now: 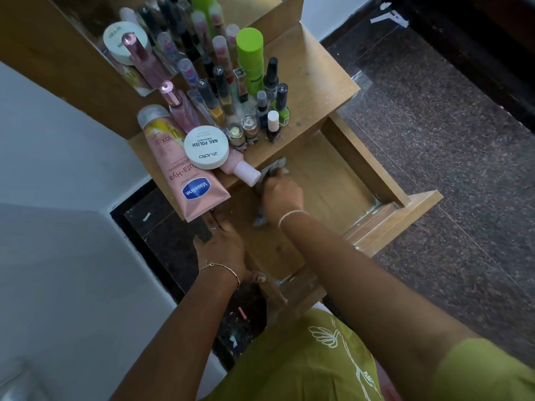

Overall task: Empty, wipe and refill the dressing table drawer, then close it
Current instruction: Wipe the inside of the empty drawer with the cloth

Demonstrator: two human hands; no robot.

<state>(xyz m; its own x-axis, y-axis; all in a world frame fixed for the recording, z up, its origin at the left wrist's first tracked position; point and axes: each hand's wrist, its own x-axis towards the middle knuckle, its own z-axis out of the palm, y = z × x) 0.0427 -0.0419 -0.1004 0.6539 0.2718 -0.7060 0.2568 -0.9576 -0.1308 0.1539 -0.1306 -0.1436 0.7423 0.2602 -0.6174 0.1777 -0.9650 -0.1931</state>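
tube (185, 175): pink, lying at the left front corner of the worktop (312, 82), its end hanging over the edge. Judged to be parked there to clear the drawer (333, 180).
left grip (223, 247): released. It lies with fingers straight along the drawer's left wall and holds nothing. Judged to be a brace so the drawer does not slide under the wiping.
jar (206, 147): white wipes jar, touching the tube and a pink bottle (241, 169) that lies on its side. The bottle's cap juts over the open drawer and could be knocked in.
polish bottles (269, 111): standing crowded behind the jar, with a green can (250, 59) at the back. Judged to be the drawer's contents awaiting return.
cloth (273, 166): grey and bunched at the drawer's back left corner, just beside the bottle cap.
right grip (283, 196): clenched round the cloth, pressing it onto the drawer floor.
drawer: pulled well out below the worktop, its floor bare where visible. Emptying looks done and wiping is in hand. Refilling and closing are not yet done.
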